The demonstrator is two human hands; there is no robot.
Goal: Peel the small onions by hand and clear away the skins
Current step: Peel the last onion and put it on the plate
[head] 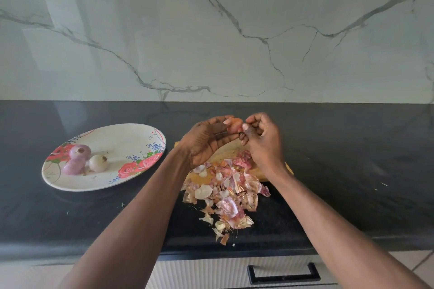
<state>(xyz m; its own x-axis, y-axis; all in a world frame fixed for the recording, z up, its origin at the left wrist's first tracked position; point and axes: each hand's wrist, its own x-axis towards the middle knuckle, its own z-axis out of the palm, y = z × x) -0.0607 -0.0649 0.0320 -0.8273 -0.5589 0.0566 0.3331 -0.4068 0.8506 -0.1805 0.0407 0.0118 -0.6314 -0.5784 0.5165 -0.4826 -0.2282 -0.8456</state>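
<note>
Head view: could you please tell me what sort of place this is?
Most likely a home kitchen: a dark stone counter against a marble-look backsplash, a drawer beneath, and a floral plate of peeled onions.

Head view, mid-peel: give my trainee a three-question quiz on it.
1. How many peeled onions lie on the floral plate?
2. True or false: the skins are all on the cutting board.
3. Which hand holds the onion being peeled: A left hand, B right hand?

Key: 1. Three. 2. False; many spill onto the black counter. 3. A; the right pinches at its end.
</note>
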